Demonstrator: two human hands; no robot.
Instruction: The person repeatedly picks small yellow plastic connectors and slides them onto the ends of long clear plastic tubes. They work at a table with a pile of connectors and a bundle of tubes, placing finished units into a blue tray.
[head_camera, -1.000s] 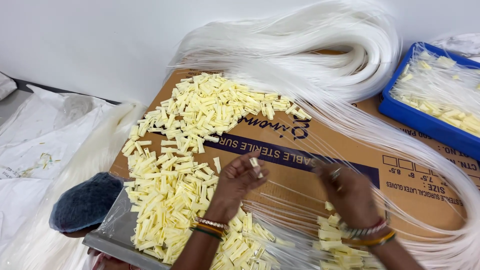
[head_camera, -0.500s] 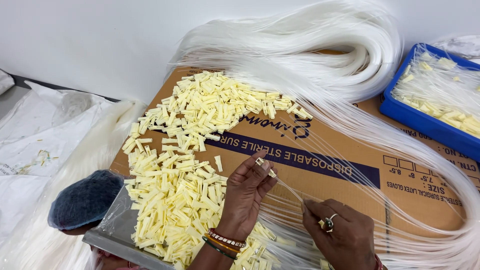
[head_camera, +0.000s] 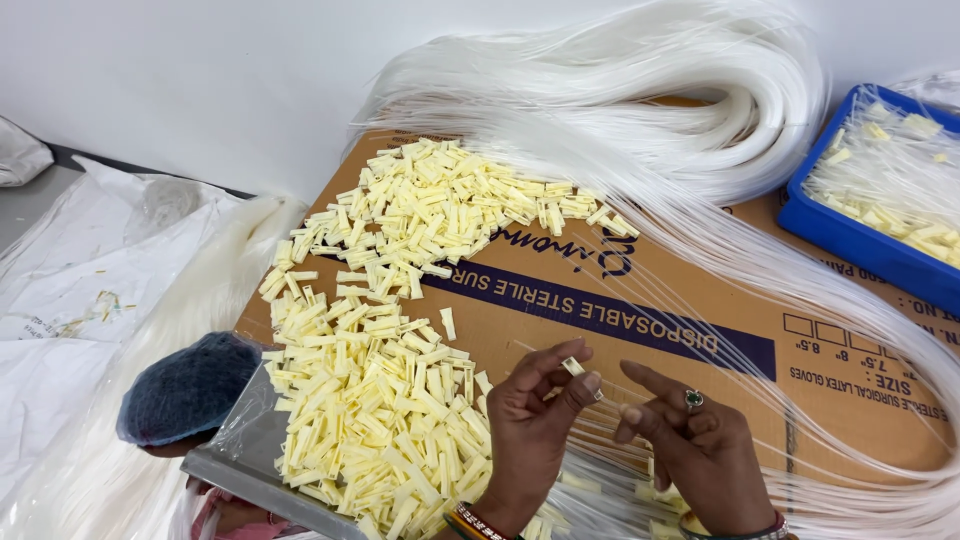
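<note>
- A person's left hand (head_camera: 530, 425) pinches one small pale-yellow plastic clip (head_camera: 574, 367) between thumb and forefinger, lifted just above the flattened cardboard box (head_camera: 640, 300) that serves as work surface.
- The ringed right hand (head_camera: 695, 450) is half-curled beside it, fingertips nearly meeting the clip; its fingers appear to guide a thin clear tube (head_camera: 600, 425), though the grip is hard to make out.
- A heap of matching clips (head_camera: 390, 330), matte and rectangular, lies within easy reach to the left.
- Glossy translucent tubing (head_camera: 650, 110) loops in a thick bundle behind; a blue tray (head_camera: 850, 235) holds fitted pieces.
</note>
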